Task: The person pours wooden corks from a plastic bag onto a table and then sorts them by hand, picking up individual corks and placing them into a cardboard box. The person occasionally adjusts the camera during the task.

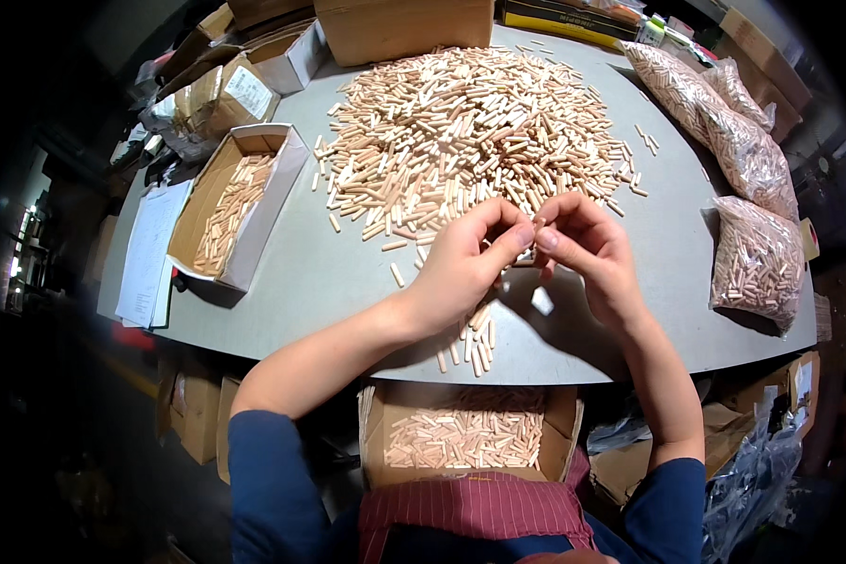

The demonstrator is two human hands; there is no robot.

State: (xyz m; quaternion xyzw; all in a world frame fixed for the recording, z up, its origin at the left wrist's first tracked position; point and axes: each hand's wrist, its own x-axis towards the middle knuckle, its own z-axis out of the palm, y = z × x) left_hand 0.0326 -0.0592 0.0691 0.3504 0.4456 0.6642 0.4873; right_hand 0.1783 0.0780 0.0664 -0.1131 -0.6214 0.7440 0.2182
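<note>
Just in front of a big heap of small wooden dowels (461,132), my two hands meet at their fingertips. My left hand (475,249) is closed, thumb pressed to the index finger. My right hand (587,249) pinches at the same spot from the other side. Between the fingertips shows a small pale tip that looks like the end of a wooden dowel (539,224); fingers cover most of it. Several loose dowels (479,343) lie below my hands near the table's front edge.
At the left stands a long open carton (277,193) part filled with dowels, beside paper sheets (150,254). Clear bags of dowels (757,263) line the right side. Below the front edge, another open carton (374,432) holds dowels. A brown box (404,33) stands behind the heap.
</note>
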